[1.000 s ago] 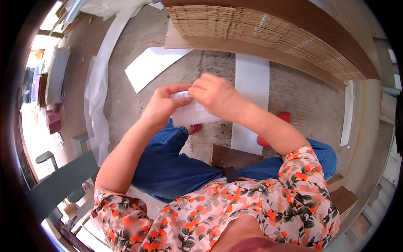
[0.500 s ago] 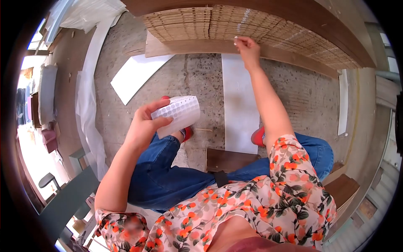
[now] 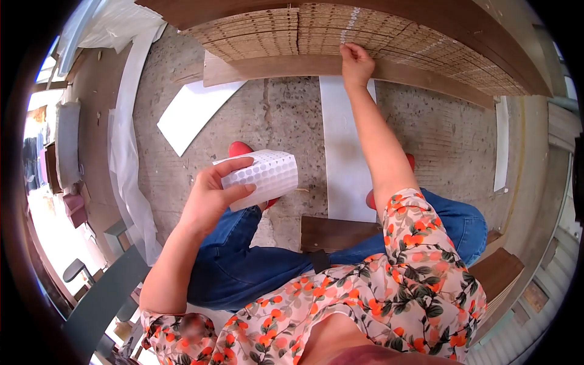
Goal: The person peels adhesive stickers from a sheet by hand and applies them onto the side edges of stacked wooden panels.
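Note:
My left hand (image 3: pixel 213 188) pinches a curled white sheet of round stickers (image 3: pixel 267 176) between thumb and fingers, above my knee. At the far side, the closed fingers of my right hand (image 3: pixel 358 64) touch the stack of brown boards (image 3: pixel 261 35), whose edges show rows of small holes. Its fingertips are at the lower end of a line of white dots (image 3: pixel 351 24) running across the edges. Whatever is between those fingertips is too small to make out.
A brown plank (image 3: pixel 267 66) lies along the stack's near side. White panels (image 3: pixel 194 112) lie on the concrete floor (image 3: pixel 286 115), one a long strip (image 3: pixel 347 140) between my feet. A short dark board (image 3: pixel 334 234) sits near my lap. At left are plastic sheeting (image 3: pixel 131 182) and a grey-green chair (image 3: pixel 103 298).
My right hand has moved slightly, its fingertips now against the board edges below the line of dots. My left hand has shifted a little with the sticker sheet, and the view has moved slightly.

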The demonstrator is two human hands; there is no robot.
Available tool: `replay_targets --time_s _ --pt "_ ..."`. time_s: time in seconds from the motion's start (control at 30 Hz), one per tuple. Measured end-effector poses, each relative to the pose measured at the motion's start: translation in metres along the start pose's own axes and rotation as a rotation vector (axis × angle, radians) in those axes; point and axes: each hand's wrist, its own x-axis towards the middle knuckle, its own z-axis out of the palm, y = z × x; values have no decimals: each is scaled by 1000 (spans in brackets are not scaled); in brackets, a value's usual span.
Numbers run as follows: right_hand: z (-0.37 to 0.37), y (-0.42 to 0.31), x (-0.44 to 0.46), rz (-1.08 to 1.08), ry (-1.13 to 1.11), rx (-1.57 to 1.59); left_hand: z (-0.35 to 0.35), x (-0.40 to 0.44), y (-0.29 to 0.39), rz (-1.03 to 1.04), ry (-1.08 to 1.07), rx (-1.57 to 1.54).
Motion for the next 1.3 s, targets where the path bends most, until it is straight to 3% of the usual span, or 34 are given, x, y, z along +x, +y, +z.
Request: replay_targets --time_s 0.1,0.3,0.63,0.73,0.83,0.93,1.13,1.23,1.3 --pt "-8 -6 3 -27 81 -120 1 0 0 -4 -1 -40" --pt "-2 5 3 -116 -45 5 3 -1 1 -13 -11 -51" --pt "8 -4 -4 -232 130 -255 2 -3 2 -14 -38 -34" --pt "-5 -1 -2 -159 119 -282 0 -4 1 -9 -45 -48" --pt "0 5 -3 -198 -16 -153 1 -3 0 -15 -61 -72" --pt "7 3 -3 -160 14 -104 5 -4 4 -16 -73 -63" --pt "11 -2 -5 -199 64 -249 4 -3 4 -7 -53 -42" --pt "-4 8 0 -305 99 -485 4 -4 3 -1 -32 -41" --pt "-23 12 7 -510 115 -672 4 -4 4 -18 15 -42"
